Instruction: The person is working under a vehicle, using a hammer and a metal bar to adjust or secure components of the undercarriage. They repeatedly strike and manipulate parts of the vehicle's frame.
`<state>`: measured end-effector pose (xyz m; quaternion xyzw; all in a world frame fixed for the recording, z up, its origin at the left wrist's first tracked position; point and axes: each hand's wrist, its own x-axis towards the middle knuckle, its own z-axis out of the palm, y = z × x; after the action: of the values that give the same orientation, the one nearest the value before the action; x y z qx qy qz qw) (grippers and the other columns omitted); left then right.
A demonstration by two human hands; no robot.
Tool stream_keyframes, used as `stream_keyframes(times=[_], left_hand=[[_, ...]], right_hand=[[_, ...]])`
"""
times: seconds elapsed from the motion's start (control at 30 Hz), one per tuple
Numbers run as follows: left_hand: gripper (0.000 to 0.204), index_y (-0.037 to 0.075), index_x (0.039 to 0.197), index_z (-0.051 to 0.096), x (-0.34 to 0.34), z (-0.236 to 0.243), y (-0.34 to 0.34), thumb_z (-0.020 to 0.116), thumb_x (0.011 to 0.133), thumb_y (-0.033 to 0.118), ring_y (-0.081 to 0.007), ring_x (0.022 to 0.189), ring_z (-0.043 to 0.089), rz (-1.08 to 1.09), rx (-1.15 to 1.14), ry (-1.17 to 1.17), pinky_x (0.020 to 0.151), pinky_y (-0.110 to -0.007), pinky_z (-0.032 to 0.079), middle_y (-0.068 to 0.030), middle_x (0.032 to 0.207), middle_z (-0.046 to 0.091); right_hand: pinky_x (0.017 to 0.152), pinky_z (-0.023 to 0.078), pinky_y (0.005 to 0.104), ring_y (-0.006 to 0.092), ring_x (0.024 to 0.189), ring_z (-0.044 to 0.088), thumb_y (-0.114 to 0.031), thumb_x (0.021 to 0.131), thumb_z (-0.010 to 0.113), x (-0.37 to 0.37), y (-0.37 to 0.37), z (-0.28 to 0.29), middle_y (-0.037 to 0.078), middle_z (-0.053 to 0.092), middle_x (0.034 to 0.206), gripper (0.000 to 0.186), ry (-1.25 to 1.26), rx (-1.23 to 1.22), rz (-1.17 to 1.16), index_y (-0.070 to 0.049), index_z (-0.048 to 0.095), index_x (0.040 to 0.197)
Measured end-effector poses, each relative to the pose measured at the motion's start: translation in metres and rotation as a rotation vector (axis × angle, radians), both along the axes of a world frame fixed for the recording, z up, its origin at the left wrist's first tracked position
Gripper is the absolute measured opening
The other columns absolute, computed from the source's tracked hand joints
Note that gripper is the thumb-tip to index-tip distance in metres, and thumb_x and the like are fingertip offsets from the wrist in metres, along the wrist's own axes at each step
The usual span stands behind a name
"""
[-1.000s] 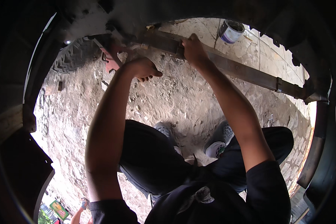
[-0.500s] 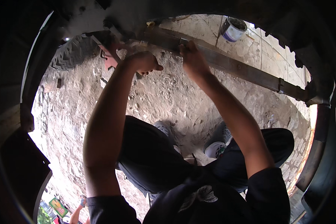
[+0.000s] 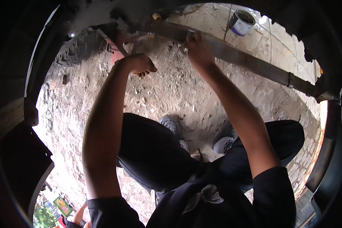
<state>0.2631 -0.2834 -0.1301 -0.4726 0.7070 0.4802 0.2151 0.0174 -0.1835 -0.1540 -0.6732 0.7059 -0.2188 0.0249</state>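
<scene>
While the person squats with knees bent in dark trousers (image 3: 155, 152) toward 6 o'clock, two grey-and-white shoes (image 3: 171, 124) stand near the centre of the dial on rough, dirt-covered ground (image 3: 171, 95). Both bare forearms reach up and away from dark sleeves. At 11 o'clock the left hand (image 3: 141, 64) is bent at the wrist, its fingers curled under; whether its grip is empty or closed on something small, I cannot tell. Close to 1 o'clock the right hand (image 3: 200, 50) is raised at the long dark metal bar (image 3: 250, 64), fingertips bent beside its near edge; the view does not settle whether that grip is closed on the bar or only touching it.

The bar slopes from about 12 o'clock down to between 2 and 3, with a narrow band (image 3: 290, 79) around it near its right end. Just beyond the left wrist, toward half past 10, is a red metal part (image 3: 117, 55); a heavily treaded tyre (image 3: 78, 49) lies past it at 10. Beyond the bar, at 1 o'clock, an open can (image 3: 241, 29) stands on pale tiles (image 3: 211, 22). Well off, between 7 and 8, another person's arm (image 3: 79, 215) shows near a green panel (image 3: 62, 206).
</scene>
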Motion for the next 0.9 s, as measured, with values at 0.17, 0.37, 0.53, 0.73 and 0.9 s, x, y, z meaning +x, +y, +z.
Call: stream_keyframes(times=[0.17, 0.37, 0.53, 0.73, 0.9], left_hand=[[0.035, 0.005, 0.108, 0.069, 0.009, 0.009, 0.01, 0.077, 0.094, 0.036, -0.0159, 0.072, 0.063, -0.06, -0.02, -0.092, 0.063, -0.034, 0.057, -0.0062, 0.09, 0.069], [0.034, 0.006, 0.11, 0.07, 0.014, 0.011, 0.01, 0.074, 0.096, 0.036, -0.0158, 0.072, 0.063, -0.015, -0.005, -0.068, 0.064, -0.034, 0.057, -0.0051, 0.089, 0.07], [0.036, 0.005, 0.116, 0.071, -0.018, 0.011, 0.003, 0.074, 0.096, 0.034, -0.0119, 0.067, 0.063, -0.057, 0.007, -0.07, 0.061, -0.028, 0.056, -0.0045, 0.09, 0.07], [0.044, 0.007, 0.117, 0.071, -0.081, 0.02, 0.014, 0.075, 0.093, 0.043, -0.0142, 0.075, 0.063, -0.101, 0.05, -0.063, 0.07, -0.033, 0.055, -0.0034, 0.095, 0.071], [0.05, 0.003, 0.112, 0.07, -0.147, 0.042, 0.055, 0.074, 0.093, 0.049, -0.0164, 0.082, 0.065, -0.23, 0.003, 0.035, 0.077, -0.035, 0.056, -0.0082, 0.101, 0.071]], right_hand=[[0.08, 0.06, 0.0503, 0.0382, 0.1, 0.066, -0.007, 0.098, 0.047, 0.011, 0.02, -0.014, 0.026, 0.054, 0.119, 0.025, 0.098, -0.171, -0.025, 0.006, 0.058, 0.116], [0.081, 0.06, 0.0463, 0.0362, 0.1, 0.066, -0.004, 0.093, 0.053, 0.024, 0.016, 0.002, 0.025, 0.056, 0.118, 0.02, -0.117, 0.041, -0.112, 0.008, 0.063, 0.105], [0.085, 0.055, 0.047, 0.0392, 0.096, 0.067, -0.006, 0.095, 0.058, 0.044, 0.117, -0.089, 0.027, 0.067, 0.1, 0.029, -0.138, -0.288, -0.14, 0.006, 0.065, 0.121], [0.08, 0.054, 0.0384, 0.0285, 0.088, 0.069, -0.018, 0.099, 0.063, 0.057, 0.209, -0.11, 0.016, 0.072, 0.094, 0.027, -0.758, -0.058, -0.548, -0.003, 0.074, 0.119], [0.077, 0.044, 0.0312, 0.0132, 0.083, 0.053, -0.026, 0.099, 0.069, 0.003, 0.217, -0.067, 0.008, 0.072, 0.108, 0.036, -1.87, 0.058, -0.748, 0.003, 0.073, 0.12]])
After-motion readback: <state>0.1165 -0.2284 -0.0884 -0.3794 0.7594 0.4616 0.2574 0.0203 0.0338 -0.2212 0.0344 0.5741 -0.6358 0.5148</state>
